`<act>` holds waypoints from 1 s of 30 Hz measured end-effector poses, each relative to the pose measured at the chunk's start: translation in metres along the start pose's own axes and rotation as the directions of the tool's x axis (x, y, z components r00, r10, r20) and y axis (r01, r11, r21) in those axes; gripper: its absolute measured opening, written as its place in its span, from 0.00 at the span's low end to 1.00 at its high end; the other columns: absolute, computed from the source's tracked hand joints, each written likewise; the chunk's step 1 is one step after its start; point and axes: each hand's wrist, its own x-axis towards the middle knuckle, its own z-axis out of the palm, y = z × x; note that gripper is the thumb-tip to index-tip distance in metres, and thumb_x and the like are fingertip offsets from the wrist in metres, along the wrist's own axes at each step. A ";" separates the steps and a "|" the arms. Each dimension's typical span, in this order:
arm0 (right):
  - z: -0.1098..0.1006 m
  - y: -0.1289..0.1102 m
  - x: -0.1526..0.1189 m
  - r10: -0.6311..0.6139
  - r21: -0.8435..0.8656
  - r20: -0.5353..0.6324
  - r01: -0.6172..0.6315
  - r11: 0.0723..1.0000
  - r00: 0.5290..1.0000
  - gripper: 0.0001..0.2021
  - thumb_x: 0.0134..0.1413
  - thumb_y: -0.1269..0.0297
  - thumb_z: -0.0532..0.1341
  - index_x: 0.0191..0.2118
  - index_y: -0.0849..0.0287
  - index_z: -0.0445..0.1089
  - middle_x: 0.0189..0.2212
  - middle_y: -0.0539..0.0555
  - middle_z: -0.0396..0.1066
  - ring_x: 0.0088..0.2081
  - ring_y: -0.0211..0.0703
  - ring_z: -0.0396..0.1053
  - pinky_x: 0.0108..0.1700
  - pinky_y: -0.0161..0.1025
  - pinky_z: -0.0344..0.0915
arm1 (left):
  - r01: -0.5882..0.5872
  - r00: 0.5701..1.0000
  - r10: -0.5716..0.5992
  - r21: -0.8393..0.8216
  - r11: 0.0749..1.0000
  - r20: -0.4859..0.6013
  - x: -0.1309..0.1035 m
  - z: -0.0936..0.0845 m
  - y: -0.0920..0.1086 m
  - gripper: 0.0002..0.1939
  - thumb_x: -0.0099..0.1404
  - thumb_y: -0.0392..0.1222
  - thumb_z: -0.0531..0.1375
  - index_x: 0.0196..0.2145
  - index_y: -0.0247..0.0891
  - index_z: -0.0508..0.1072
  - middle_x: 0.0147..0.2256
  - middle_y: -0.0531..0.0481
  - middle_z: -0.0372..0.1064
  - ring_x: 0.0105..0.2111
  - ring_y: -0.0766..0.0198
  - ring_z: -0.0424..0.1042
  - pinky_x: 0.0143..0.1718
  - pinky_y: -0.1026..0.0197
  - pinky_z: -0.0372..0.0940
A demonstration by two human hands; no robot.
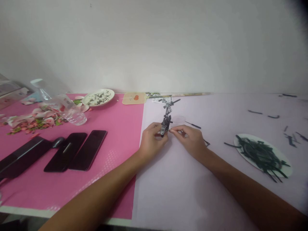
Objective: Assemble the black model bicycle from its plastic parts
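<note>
Left fingers: closed around the dark model
Right fingers: pinched together on a thin piece at its side
Desk: under both hands

Nothing I can read, no words, no numbers. Bottle label, red and white: blurred to me. Beige card: orange-red picture, no legible lettering. Sheet near wall: marks too small.

Bare left hand and right hand, bare forearms.
</note>
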 end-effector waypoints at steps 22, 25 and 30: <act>-0.001 -0.007 0.002 0.066 -0.010 0.009 -0.066 0.998 0.998 0.07 0.65 0.60 0.66 0.37 0.54 0.79 0.30 0.49 0.82 0.22 0.37 0.67 0.30 0.37 0.66 | 0.054 0.997 -0.053 -0.013 0.998 0.047 0.002 0.000 -0.004 0.11 0.62 0.28 0.63 0.38 0.39 0.83 0.43 0.46 0.75 0.41 0.64 0.76 0.41 0.62 0.78; 0.000 -0.007 0.001 0.069 -0.010 0.018 -0.069 0.998 0.997 0.07 0.66 0.59 0.65 0.38 0.54 0.79 0.30 0.49 0.82 0.22 0.37 0.67 0.30 0.38 0.67 | 0.048 0.998 -0.048 -0.012 0.999 0.048 0.002 0.000 -0.003 0.11 0.62 0.28 0.63 0.38 0.39 0.83 0.43 0.46 0.75 0.41 0.64 0.76 0.41 0.62 0.78; -0.001 -0.007 0.001 0.061 -0.026 0.025 -0.061 0.998 0.998 0.09 0.67 0.57 0.64 0.38 0.54 0.79 0.31 0.50 0.82 0.24 0.39 0.71 0.31 0.39 0.69 | 0.039 0.998 -0.038 -0.004 0.999 0.054 0.002 0.000 -0.004 0.12 0.61 0.26 0.62 0.38 0.39 0.83 0.43 0.45 0.75 0.40 0.64 0.76 0.40 0.62 0.79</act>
